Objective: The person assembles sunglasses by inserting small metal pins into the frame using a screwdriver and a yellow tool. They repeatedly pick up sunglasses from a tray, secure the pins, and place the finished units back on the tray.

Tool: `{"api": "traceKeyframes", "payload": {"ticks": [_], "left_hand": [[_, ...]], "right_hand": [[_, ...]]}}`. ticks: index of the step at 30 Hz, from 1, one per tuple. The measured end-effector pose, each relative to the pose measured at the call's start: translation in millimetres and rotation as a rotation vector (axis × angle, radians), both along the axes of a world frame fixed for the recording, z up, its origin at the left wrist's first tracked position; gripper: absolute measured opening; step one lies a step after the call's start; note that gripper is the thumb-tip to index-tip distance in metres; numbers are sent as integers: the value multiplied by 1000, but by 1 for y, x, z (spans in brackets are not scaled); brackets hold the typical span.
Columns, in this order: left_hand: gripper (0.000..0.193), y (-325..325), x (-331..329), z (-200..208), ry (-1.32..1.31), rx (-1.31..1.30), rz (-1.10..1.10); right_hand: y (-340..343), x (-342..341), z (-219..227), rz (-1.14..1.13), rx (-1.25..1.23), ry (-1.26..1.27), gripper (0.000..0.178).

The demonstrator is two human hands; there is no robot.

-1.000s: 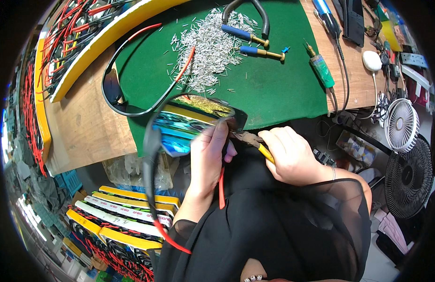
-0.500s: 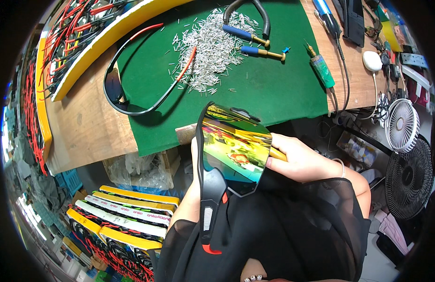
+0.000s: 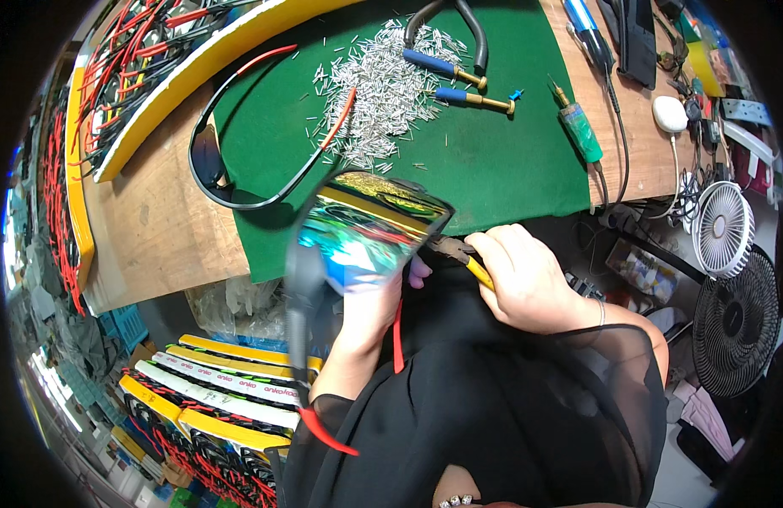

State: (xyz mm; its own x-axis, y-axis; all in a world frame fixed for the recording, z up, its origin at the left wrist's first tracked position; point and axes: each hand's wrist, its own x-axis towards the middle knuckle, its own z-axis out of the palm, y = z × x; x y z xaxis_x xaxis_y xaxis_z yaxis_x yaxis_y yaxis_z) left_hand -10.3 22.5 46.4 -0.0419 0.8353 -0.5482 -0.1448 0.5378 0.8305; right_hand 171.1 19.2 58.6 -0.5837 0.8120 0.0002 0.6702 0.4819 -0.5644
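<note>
My left hand [image 3: 373, 311] is closed on wraparound sunglasses [image 3: 366, 230] with a mirrored lens and black frame, held tilted just off the mat's front edge. Red tips end the temples, and the near temple is blurred by motion. My right hand [image 3: 527, 279] grips pliers [image 3: 479, 273] with yellow handles. Their metal jaws are beside the right end of the sunglasses; whether they touch the frame I cannot tell. A second pair of sunglasses [image 3: 207, 161], dark-lensed with red temple tips, lies on the green mat [image 3: 501, 161] at the left.
Small metal pins [image 3: 379, 106] lie heaped on the mat. Beside them are two blue-and-brass hand tools [image 3: 472, 98] and a black-handled tool [image 3: 483, 42]. A green-handled tool [image 3: 580, 131] is at right. Yellow-edged trays of glasses [image 3: 197, 59] stand left; fans [image 3: 723, 224] stand right.
The sunglasses have moved left and turned, now held by my left hand from below. The pliers in my right hand have come into clear view as the lens moved away.
</note>
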Motion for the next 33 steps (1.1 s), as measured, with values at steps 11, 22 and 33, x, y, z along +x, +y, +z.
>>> {"api": "traceKeyframes", "payload": {"ticks": [11, 22, 33], "left_hand": [[25, -16, -11, -27, 53, -42, 26], [34, -6, -3, -3, -11, -104, 55], [32, -9, 1, 3, 38, -108, 92]], "right_hand": [[9, 2, 8, -98, -856, 336, 32], [-3, -5, 2, -36, -42, 80, 35], [-6, -3, 2, -65, -156, 205, 36]]}}
